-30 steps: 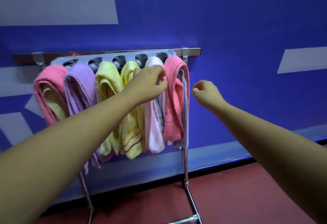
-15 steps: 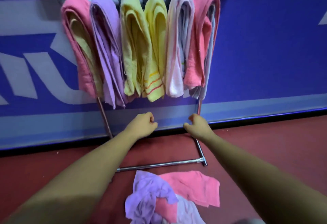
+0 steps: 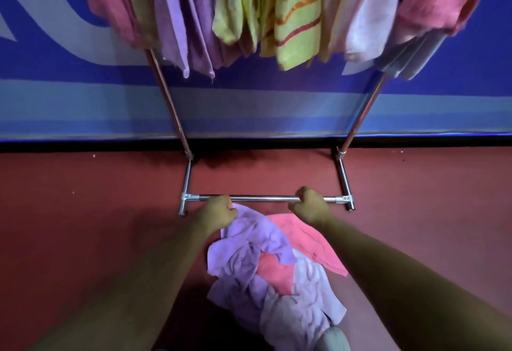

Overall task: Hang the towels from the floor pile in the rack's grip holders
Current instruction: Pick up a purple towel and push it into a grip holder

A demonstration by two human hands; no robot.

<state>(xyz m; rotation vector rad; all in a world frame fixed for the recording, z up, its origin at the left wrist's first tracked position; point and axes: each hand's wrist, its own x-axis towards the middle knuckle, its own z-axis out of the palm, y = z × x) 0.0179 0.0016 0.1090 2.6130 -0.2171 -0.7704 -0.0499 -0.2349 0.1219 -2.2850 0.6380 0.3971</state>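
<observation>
Two curled hands sit at the rack's base bar [image 3: 266, 199]: the left hand [image 3: 219, 212] touching the purple towel [image 3: 249, 239], the right hand [image 3: 309, 206] over the pink towel [image 3: 302, 239]. Whether either grips anything, I cannot tell. The floor pile [image 3: 277, 281] lies just nearside of that bar.

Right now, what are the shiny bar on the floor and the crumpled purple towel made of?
The rack's floor bar looks like polished metal, probably steel: silvery with bright glints. The purple towel looks like soft fuzzy cloth, maybe terry: it crumples into limp folds.
</observation>
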